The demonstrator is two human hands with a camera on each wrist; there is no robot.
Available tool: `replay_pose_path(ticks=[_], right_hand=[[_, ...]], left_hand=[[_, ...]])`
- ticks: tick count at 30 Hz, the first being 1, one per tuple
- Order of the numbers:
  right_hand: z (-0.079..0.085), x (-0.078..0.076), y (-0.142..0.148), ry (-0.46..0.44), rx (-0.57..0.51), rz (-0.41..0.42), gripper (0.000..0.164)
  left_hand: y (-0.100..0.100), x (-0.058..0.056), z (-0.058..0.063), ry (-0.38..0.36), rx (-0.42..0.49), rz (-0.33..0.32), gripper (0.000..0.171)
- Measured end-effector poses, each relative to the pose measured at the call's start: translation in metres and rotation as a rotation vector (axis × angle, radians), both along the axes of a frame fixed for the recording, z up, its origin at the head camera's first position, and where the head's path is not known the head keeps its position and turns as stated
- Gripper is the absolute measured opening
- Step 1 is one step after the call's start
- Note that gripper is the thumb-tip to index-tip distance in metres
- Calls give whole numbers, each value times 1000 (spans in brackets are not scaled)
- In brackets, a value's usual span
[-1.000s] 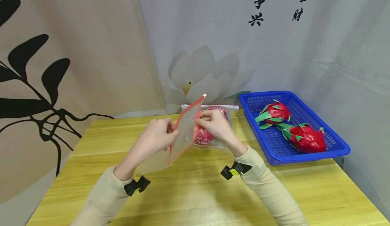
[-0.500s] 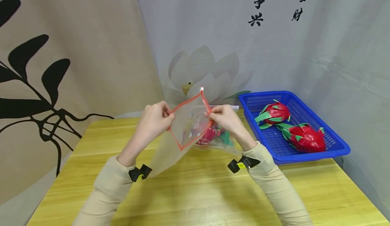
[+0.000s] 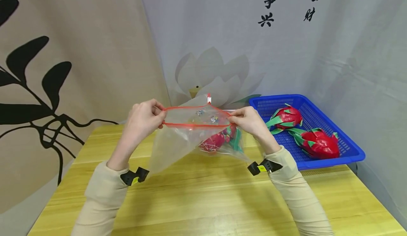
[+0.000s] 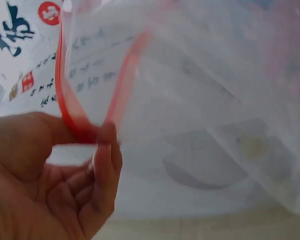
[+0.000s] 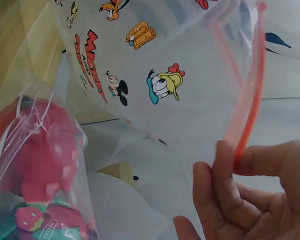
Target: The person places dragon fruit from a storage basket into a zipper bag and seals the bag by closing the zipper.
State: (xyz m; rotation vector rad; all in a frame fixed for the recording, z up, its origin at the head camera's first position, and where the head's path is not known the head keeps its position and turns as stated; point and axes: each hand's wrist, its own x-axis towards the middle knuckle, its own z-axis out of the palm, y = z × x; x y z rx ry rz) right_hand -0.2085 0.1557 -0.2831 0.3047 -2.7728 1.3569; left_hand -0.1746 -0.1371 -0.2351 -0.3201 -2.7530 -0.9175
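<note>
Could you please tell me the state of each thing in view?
Red-rimmed bag, held up, mouth open
Left hand, pinching its rim
Right hand, pinching its opposite side
Clear bag behind, filled, closure mostly hidden
Blue basket, upright
Near dragon fruit, lying in basket
Far dragon fruit, same

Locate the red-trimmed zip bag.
In the head view, the red-trimmed zip bag is near the middle, stretched between the left hand and the right hand, over the wood-grain table and left of the blue basket.

Both sleeves (image 3: 300, 197) are cream and wrinkled. At each cuff (image 3: 287, 160) is a black strap (image 3: 273, 165) with a black block (image 3: 253, 169) and a yellow patch (image 3: 262, 168).
</note>
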Motion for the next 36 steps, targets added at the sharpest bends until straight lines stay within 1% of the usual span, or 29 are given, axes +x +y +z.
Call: replay_pose_path(ticks=[2, 4, 5, 7, 9, 12, 16, 20, 25, 28, 32, 34, 36], right_hand=[[-2, 0, -1, 15, -30, 5, 23], [-6, 0, -4, 41, -55, 5, 23], [-7, 0, -6, 59, -65, 2, 23], [-11, 1, -10, 99, -73, -8, 22], [-15, 2, -14, 145, -72, -22, 22], [-22, 3, -17, 219, -81, -43, 20], [-29, 0, -17, 291, -120, -69, 19], [-31, -3, -13, 293, -157, -94, 21], [-33, -9, -2, 266, -170, -143, 21], [-35, -12, 3, 231, -187, -140, 23], [-38, -14, 2, 203, -215, -91, 26], [-40, -14, 0, 201, -224, -64, 27], [-41, -13, -1, 204, -226, -37, 26]], left_hand=[[1, -1, -2, -10, 15, -56, 16], [5, -2, -6, 5, 33, -109, 14], [7, -2, -8, 23, 43, -130, 14], [13, -2, -13, 76, 38, -148, 14], [18, -1, -17, 134, 14, -145, 14], [23, 1, -21, 225, -19, -119, 14], [24, 2, -23, 327, -6, -71, 13], [21, 2, -26, 374, 18, -34, 13], [14, -1, -28, 422, 31, 13, 13], [11, -2, -28, 421, 46, -10, 12], [16, -1, -30, 411, 86, -71, 12], [21, -1, -32, 419, 112, -78, 11], [26, -1, -32, 423, 135, -69, 11]])
